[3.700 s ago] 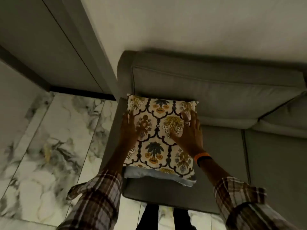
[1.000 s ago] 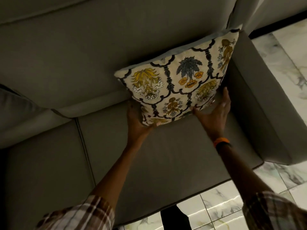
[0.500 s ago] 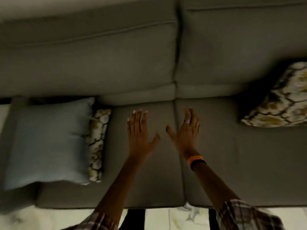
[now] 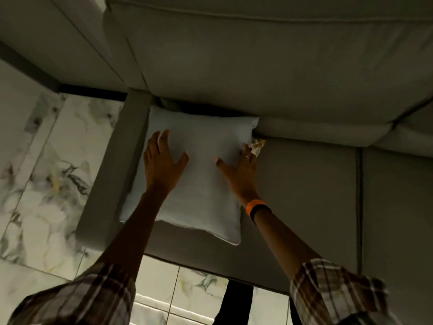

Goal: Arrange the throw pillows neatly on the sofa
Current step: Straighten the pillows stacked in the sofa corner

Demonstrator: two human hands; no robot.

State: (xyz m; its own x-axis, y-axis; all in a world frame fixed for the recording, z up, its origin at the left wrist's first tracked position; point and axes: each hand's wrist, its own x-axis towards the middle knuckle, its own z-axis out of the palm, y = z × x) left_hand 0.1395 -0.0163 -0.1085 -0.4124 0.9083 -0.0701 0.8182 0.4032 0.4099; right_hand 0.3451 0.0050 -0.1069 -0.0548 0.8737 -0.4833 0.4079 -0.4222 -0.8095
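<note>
A plain pale blue pillow lies flat at the left end of the grey sofa seat, against the left armrest. My left hand rests flat on its left part with fingers spread. At the pillow's right edge my right hand has its fingers curled over the side. A corner of a patterned pillow peeks out from under the blue one, just past my right fingers. The rest of the patterned pillow is hidden.
The sofa's back cushion rises behind the pillow. Marble floor tiles lie to the left of the armrest and in front of the sofa. A wall with a dark baseboard stands at the upper left.
Half a second ago both hands hovered open over the middle of the seat. The view has swung left and both hands now lie on the blue pillow at the left end.
</note>
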